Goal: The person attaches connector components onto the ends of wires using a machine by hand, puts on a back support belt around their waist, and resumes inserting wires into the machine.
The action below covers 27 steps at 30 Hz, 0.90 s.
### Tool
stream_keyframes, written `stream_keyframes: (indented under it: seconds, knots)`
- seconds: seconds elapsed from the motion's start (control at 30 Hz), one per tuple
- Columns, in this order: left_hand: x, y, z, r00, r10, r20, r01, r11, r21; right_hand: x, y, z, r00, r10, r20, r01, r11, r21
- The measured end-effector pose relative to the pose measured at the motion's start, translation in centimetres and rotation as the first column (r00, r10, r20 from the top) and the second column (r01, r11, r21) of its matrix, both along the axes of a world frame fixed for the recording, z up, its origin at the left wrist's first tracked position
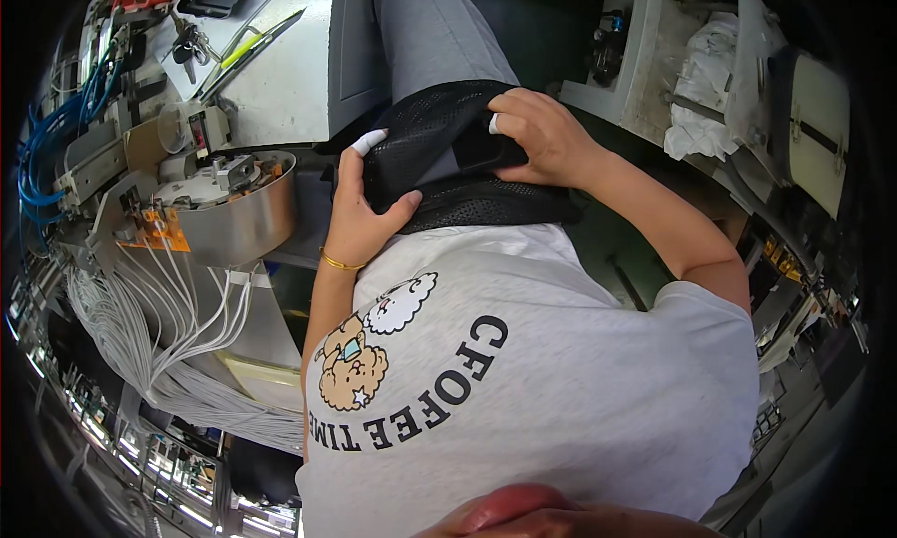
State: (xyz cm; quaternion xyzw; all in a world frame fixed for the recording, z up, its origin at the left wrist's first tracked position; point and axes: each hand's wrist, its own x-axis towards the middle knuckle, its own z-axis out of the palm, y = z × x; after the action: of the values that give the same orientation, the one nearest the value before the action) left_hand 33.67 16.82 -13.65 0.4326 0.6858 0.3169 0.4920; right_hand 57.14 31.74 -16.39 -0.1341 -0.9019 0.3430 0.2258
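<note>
Across my lap lies a piece of black mesh fabric (425, 150), bunched and folded, with a dark opening or fold near its right side. It may be a bag or a garment; I cannot tell which. My left hand (366, 206) grips its left side, thumb on top, with a white finger cot on one fingertip and a yellow bangle at the wrist. On the other side, my right hand (547, 138) has its fingers curled over the fabric's edge beside the dark fold. One finger there also wears a white cot. Some fingertips are hidden in the folds.
At left stands a white bench (290, 71) with a yellow-green pen (241, 52) and keys (190, 48). Below it are a round metal fixture (248, 211), grey cables (140, 351) and blue tubing (37, 164). An open cabinet (645, 80) at right holds crumpled white plastic (705, 80).
</note>
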Motion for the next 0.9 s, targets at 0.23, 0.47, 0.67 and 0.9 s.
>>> stream_keyframes:
  seconds: [0.23,0.47,0.67,0.9]
  knots:
    - [0.4,0.0,0.4,0.998,0.062,0.032,-0.062,0.998,0.013,0.0,-0.8,1.0,0.997,-0.03,0.077,0.029,1.0,0.004]
    - [0.4,-0.2,0.3,0.997,0.061,0.041,-0.061,0.998,0.0,0.3,-2.2,0.9,0.983,-0.142,0.116,0.142,0.99,0.014]
    - [0.3,-0.7,0.0,0.999,0.029,0.037,-0.029,1.0,0.004,0.4,-2.9,1.0,0.977,-0.167,0.131,0.163,0.986,0.045]
    - [0.3,-0.1,-0.1,0.998,0.034,0.048,-0.034,0.999,0.005,0.4,-2.5,0.8,0.972,-0.192,0.137,0.187,0.981,0.047]
